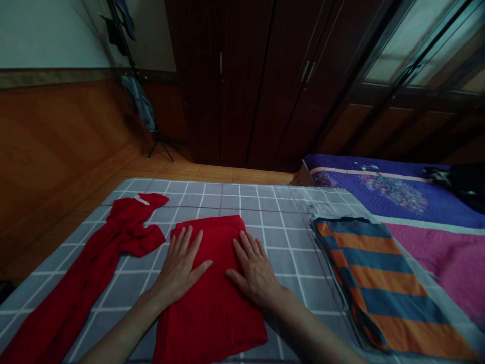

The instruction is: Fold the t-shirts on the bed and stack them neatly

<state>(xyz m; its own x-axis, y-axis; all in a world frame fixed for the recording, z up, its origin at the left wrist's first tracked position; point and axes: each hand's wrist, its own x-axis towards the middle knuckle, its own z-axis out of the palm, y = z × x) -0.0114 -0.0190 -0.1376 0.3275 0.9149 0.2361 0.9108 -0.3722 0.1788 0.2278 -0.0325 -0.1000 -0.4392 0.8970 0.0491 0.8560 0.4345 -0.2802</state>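
A folded red cloth garment (212,313) lies in front of me on a grey checked bedsheet (291,237). My left hand (182,268) rests flat on its left side with the fingers spread. On the right edge of the same garment lies my right hand (255,270), palm down, its fingers stretched out. Neither hand grips anything. Farther left, a long red garment (109,253) lies loosely bunched, with a small white patch near its far end. A folded stack with orange and blue stripes (386,273) sits to the right of my right hand.
Beyond the bed stands a dark wooden wardrobe (246,86). A thin stand (161,144) with clothes hanging on it is at the far left. Purple and pink bedding (428,253) adjoins on the right, with a dark cloth (462,184) on it.
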